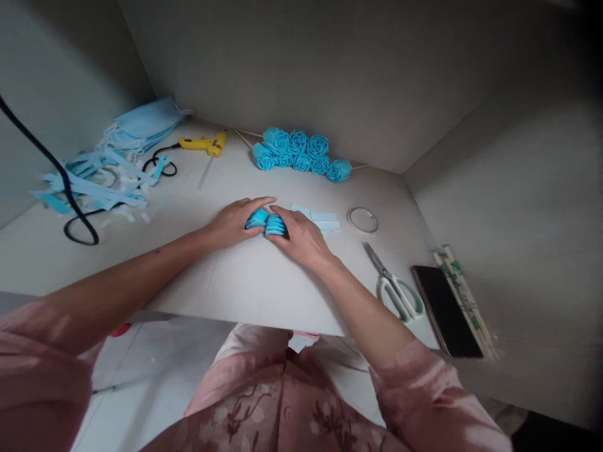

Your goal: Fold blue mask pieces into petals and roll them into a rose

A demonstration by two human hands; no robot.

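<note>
Near the middle of the table my left hand (232,222) curls its thumb and fingers around a small stack of blue pleated material (257,218). Close against it, a second blue pleated stack (276,225) sits in the grip of my right hand (301,233). The two stacks meet between my hands; whether they are one piece or two I cannot tell. Just behind my right hand lie flat pale-blue mask pieces (325,221), partly covered by it. A roll or ring of thin wire (362,220) rests to their right.
Blue handmade roses (301,150) on sticks lie along the back wall. A yellow glue gun (202,144), face masks (146,122) and blue strips (94,182) occupy the left, near a black cable (66,182). White-handled scissors (396,289), a phone (447,311) and wrapped chopsticks (464,295) lie right.
</note>
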